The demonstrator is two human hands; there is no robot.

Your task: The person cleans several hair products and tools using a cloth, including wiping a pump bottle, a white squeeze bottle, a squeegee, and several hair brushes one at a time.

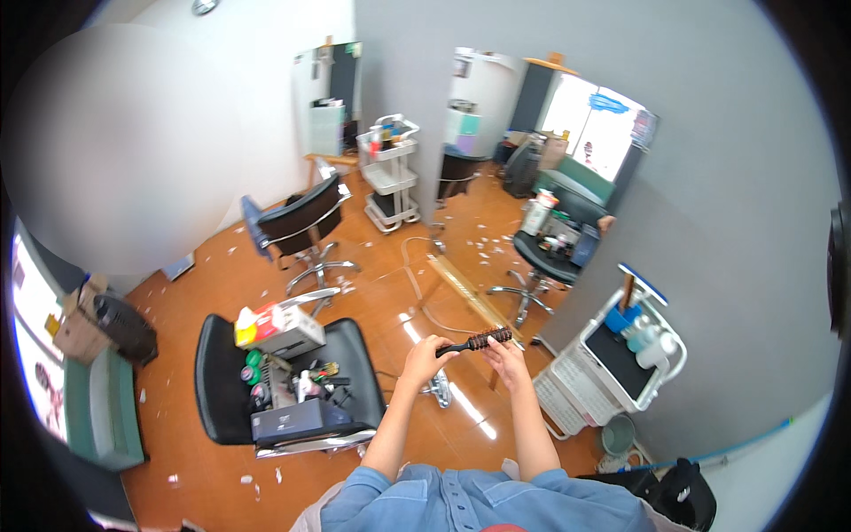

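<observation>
A black round hairbrush [471, 343] is held out level in front of my body, its bristled barrel to the right. My left hand [425, 359] grips the dark handle. The fingers of my right hand [505, 360] touch the underside of the bristled end; whether they grip it or only rest against it, I cannot tell. To the left, a black salon chair [352, 359] carries a white, red and yellow box [282, 330], a dark blue-grey box [292, 420] and several small bottles and tools.
On the right stands a white trolley [618, 392] with bottles [655, 350] and a blue cup [623, 319]. A mirror [492, 259] leans against the grey wall. Farther off are another salon chair [302, 216] and a white trolley [391, 176]. Scraps and a cable [415, 282] lie on the floor.
</observation>
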